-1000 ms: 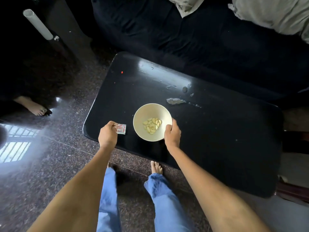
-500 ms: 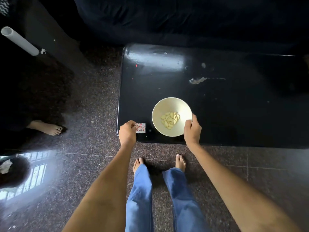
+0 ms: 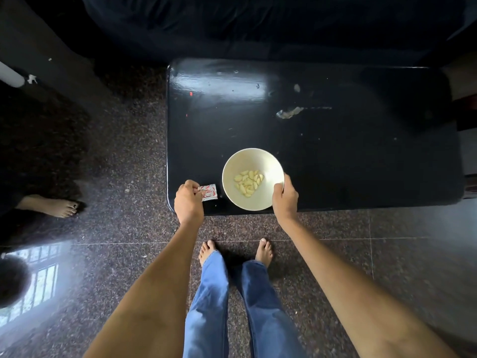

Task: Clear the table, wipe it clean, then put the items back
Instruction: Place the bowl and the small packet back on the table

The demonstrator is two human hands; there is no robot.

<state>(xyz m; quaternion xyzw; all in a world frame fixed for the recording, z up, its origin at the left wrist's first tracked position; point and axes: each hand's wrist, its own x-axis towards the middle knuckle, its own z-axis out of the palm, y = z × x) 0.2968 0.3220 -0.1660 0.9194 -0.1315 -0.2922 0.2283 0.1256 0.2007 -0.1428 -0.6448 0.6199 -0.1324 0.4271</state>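
Note:
A low black table (image 3: 335, 156) stands in front of me, with pale smears (image 3: 289, 112) and small crumbs on its glossy top. A cream bowl (image 3: 254, 161) holding several peeled garlic cloves (image 3: 248, 182) sits at the table's near edge. My right hand (image 3: 284, 200) grips the bowl's right rim. My left hand (image 3: 188, 201) pinches a small red-and-white chilli flakes sachet (image 3: 209, 192) by its left end, at the table's near left corner beside the bowl.
A dark sofa (image 3: 258, 27) runs along the table's far side. Another person's bare foot (image 3: 55, 206) rests on the speckled stone floor at the left. A white pipe (image 3: 10, 74) and dark post stand at the far left. My own feet are just short of the table.
The view has swung so the table now lies square ahead and I stand further back. Both hands keep the same hold on the sachet and bowl at the near edge.

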